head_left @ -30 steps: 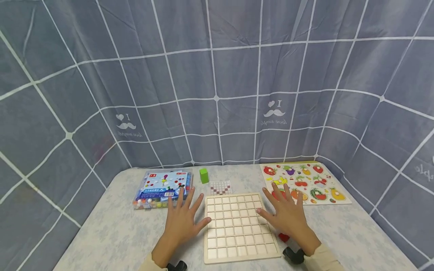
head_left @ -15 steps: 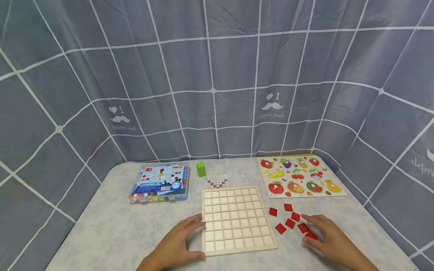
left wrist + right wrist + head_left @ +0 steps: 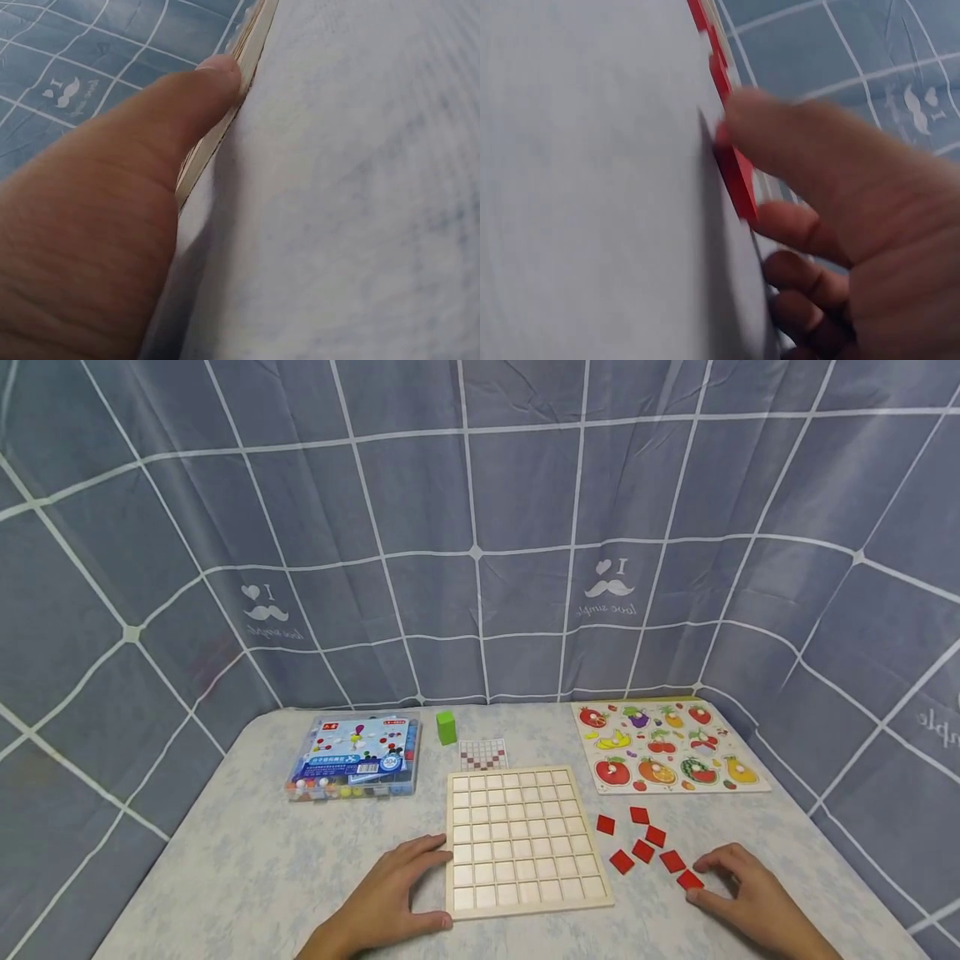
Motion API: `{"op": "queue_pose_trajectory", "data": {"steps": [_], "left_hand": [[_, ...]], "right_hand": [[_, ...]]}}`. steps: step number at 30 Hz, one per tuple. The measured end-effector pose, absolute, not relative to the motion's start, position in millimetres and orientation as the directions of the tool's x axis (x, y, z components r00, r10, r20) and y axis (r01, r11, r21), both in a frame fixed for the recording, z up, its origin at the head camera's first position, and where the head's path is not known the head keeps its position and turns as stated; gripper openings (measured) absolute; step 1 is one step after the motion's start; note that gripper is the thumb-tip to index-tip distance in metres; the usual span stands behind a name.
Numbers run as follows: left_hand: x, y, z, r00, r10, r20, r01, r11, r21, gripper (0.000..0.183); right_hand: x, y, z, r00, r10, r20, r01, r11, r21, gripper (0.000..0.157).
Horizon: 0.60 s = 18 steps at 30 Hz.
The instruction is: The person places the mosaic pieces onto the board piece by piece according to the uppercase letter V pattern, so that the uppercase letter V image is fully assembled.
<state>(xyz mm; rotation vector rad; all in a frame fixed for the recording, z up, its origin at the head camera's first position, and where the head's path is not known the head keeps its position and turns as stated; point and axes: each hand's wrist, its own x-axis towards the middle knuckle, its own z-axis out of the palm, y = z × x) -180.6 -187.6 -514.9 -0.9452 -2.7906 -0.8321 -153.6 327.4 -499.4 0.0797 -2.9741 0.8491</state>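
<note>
Your right hand [image 3: 752, 893] pinches a flat red square tile [image 3: 689, 880]
Likely light, stiff; hold opposite edges. Your spread left hand [image 3: 385, 897] touches the pale wooden grid board [image 3: 526, 843].

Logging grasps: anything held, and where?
Right hand: thumb and finger at edges of a red tile, grip uncertain. Left hand: touches wooden board along left edge.

Pale beige, flat wooden board [image 3: 525, 842] with a grid pattern; seven plain red, thin square tiles [image 3: 642, 851]; bright green rectangular block [image 3: 446, 728]; grey-blue fabric curtain [image 3: 525, 502] crossed by white lines; whitish tablecloth [image 3: 232, 852] with bluish blotches; cream board [image 3: 672, 752] of multicoloured fruit.
</note>
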Motion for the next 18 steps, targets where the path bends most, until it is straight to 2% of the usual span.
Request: {"op": "queue_pose_trajectory", "data": {"steps": [6,13,18], "left_hand": [[-180.2,-187.9,-516.4,-0.811,0.542,0.222,0.572,0.652,0.498,0.070],[-181.0,-187.2,-515.6,-0.806,0.549,0.219,0.578,0.652,0.491,0.071],[-181.6,-187.4,-513.3,-0.809,0.548,0.214,0.577,0.668,0.470,0.073]], "right_hand": [[-148.2,336.3,-502.7,-0.996,-0.066,0.066,-0.092,0.819,-0.566,0.026],[-150.5,335.8,-507.1,-0.999,-0.011,0.030,-0.026,0.831,-0.556,0.031],[-153.8,333.5,-509.0,-0.995,-0.035,0.090,-0.079,0.830,-0.552,0.025]]}}
